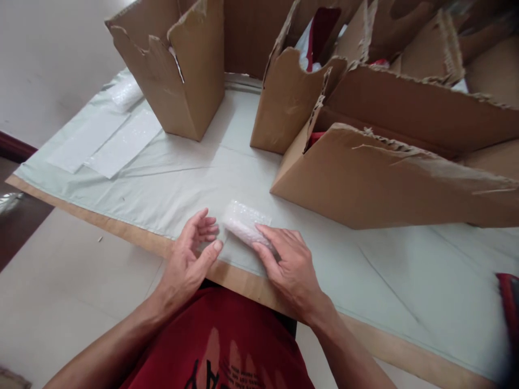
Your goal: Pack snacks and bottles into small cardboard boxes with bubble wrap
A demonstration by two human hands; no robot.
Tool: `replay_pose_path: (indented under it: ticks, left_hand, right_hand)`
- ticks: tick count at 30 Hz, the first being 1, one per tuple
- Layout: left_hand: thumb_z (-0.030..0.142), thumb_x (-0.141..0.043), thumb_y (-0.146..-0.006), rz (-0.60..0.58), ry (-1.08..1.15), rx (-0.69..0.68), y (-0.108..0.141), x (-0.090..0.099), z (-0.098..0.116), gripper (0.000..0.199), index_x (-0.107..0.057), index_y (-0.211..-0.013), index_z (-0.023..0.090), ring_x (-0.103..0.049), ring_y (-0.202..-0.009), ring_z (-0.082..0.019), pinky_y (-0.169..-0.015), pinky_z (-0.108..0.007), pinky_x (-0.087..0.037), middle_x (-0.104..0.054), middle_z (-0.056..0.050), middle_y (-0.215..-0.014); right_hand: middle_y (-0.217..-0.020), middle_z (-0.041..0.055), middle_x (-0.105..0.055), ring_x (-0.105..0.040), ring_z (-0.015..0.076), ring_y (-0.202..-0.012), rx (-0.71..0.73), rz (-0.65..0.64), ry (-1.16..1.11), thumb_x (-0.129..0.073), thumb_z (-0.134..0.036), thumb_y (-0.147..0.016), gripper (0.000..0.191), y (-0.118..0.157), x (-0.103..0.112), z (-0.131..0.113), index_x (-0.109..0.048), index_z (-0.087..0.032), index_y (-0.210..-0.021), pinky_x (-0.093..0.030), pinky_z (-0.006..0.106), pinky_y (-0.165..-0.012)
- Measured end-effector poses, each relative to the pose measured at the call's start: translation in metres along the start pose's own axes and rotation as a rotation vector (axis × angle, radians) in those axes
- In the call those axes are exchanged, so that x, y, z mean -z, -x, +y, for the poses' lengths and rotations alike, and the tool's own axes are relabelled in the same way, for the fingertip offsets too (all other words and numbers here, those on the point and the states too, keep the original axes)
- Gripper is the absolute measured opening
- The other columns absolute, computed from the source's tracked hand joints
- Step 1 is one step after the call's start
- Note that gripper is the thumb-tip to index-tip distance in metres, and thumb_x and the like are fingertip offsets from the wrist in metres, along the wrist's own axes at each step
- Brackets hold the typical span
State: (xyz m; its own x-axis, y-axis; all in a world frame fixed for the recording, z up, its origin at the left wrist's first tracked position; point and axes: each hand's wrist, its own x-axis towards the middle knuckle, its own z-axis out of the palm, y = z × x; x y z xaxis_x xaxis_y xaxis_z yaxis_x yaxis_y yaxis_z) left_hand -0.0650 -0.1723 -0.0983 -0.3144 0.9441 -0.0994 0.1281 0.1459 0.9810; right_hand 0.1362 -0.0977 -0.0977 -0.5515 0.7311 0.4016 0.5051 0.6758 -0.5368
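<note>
A small bundle of bubble wrap lies near the front edge of the cloth-covered table. My right hand grips its right end between thumb and fingers. What is inside the wrap, if anything, I cannot make out. Just left of the bundle, my left hand is held with its fingers curved and apart, holding nothing.
Flat bubble wrap pieces and a bubble wrap roll lie at the left. A tall cardboard box stands behind. More cut boxes fill the back right, some with red and white items inside.
</note>
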Motion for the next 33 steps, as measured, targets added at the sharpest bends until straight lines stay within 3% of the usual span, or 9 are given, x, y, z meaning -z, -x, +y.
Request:
replay_pose_path:
  ticks: [5,10,13,15,18,20,26,30,33]
  left_hand:
    - [0.039,-0.076,-0.088,-0.183,0.499,0.191,0.008,-0.018,0.005,0.092,-0.023,-0.161,0.023,-0.06,-0.132,-0.028,-0.112,-0.045,-0.048,-0.061,-0.014,-0.143]
    - [0.033,-0.07,-0.093,-0.202,0.389,0.146,0.004,-0.026,0.007,0.088,-0.018,-0.164,0.025,-0.068,-0.113,-0.022,-0.098,-0.038,-0.056,-0.07,-0.009,-0.124]
    - [0.023,-0.067,-0.092,-0.204,0.126,-0.05,0.0,-0.025,0.009,0.088,-0.017,-0.165,0.029,-0.069,-0.092,-0.017,-0.086,-0.033,-0.059,-0.07,-0.005,-0.114]
    - [0.016,-0.067,-0.09,-0.219,-0.028,-0.261,-0.003,-0.024,0.012,0.091,-0.017,-0.165,0.033,-0.068,-0.096,-0.017,-0.089,-0.033,-0.058,-0.068,-0.006,-0.119]
    - [0.013,-0.065,-0.09,-0.26,-0.142,-0.588,-0.01,-0.027,0.013,0.094,-0.014,-0.166,0.035,-0.066,-0.108,-0.02,-0.095,-0.037,-0.057,-0.066,-0.008,-0.126]
    - [0.012,-0.063,-0.091,-0.262,-0.184,-0.674,-0.013,-0.031,0.009,0.095,-0.011,-0.167,0.033,-0.066,-0.112,-0.022,-0.098,-0.039,-0.056,-0.066,-0.009,-0.127]
    - [0.014,-0.056,-0.093,-0.288,-0.334,-0.443,-0.014,-0.035,-0.013,0.079,-0.024,-0.164,0.029,-0.069,-0.112,-0.024,-0.099,-0.041,-0.057,-0.068,-0.011,-0.132]
    - [0.014,-0.055,-0.092,-0.385,-0.315,-0.378,-0.01,-0.034,-0.009,0.069,-0.04,-0.158,0.029,-0.066,-0.123,-0.027,-0.102,-0.042,-0.057,-0.063,-0.011,-0.144]
    - [0.012,-0.055,-0.089,-0.465,-0.31,-0.384,-0.007,-0.035,-0.006,0.077,-0.035,-0.16,0.035,-0.067,-0.118,-0.027,-0.096,-0.041,-0.06,-0.065,-0.009,-0.141]
  right_hand:
    - [-0.11,0.006,-0.075,-0.068,0.0209,-0.095,-0.041,0.049,-0.198,-0.056,-0.02,-0.105,0.023,0.012,-0.002,-0.021,-0.061,-0.018,-0.127,-0.049,0.035,-0.085]
    - [-0.114,0.0059,-0.073,-0.067,0.0223,-0.1,-0.177,0.029,-0.224,-0.054,-0.025,-0.105,0.023,0.029,-0.007,-0.024,-0.063,-0.023,-0.126,-0.051,0.038,-0.089]
    - [-0.131,0.0107,-0.066,-0.065,0.0273,-0.111,-0.251,0.029,-0.21,-0.067,-0.042,-0.098,0.043,0.029,0.005,-0.014,-0.059,-0.023,-0.136,-0.052,0.043,-0.094]
    - [-0.135,0.0099,-0.064,-0.067,0.0255,-0.11,-0.276,-0.017,-0.305,-0.073,-0.046,-0.094,0.059,0.022,0.019,-0.011,-0.052,-0.025,-0.144,-0.055,0.04,-0.093]
    - [-0.127,0.0034,-0.069,-0.066,0.0224,-0.114,-0.183,-0.024,-0.41,-0.071,-0.031,-0.095,0.043,0.011,0.035,-0.012,-0.058,-0.03,-0.137,-0.054,0.036,-0.098]
    - [-0.12,0.0018,-0.071,-0.066,0.0225,-0.114,-0.143,0.003,-0.389,-0.065,-0.021,-0.097,0.029,0.007,0.035,-0.011,-0.065,-0.03,-0.124,-0.051,0.038,-0.1]
    - [-0.1,0.0035,-0.073,-0.069,0.0239,-0.092,-0.356,-0.035,-0.352,-0.066,-0.029,-0.097,0.007,0.018,0.016,0.004,-0.069,-0.025,-0.102,-0.056,0.041,-0.087]
    - [-0.146,0.0102,-0.059,-0.057,0.0308,-0.132,-0.322,-0.126,-0.343,-0.079,-0.035,-0.086,0.063,0.023,0.041,0.004,-0.054,-0.027,-0.143,-0.05,0.047,-0.11]
    - [-0.143,0.0097,-0.062,-0.063,0.029,-0.126,-0.287,-0.219,-0.332,-0.08,-0.034,-0.085,0.077,0.023,0.064,0.001,-0.044,-0.03,-0.153,-0.054,0.045,-0.106]
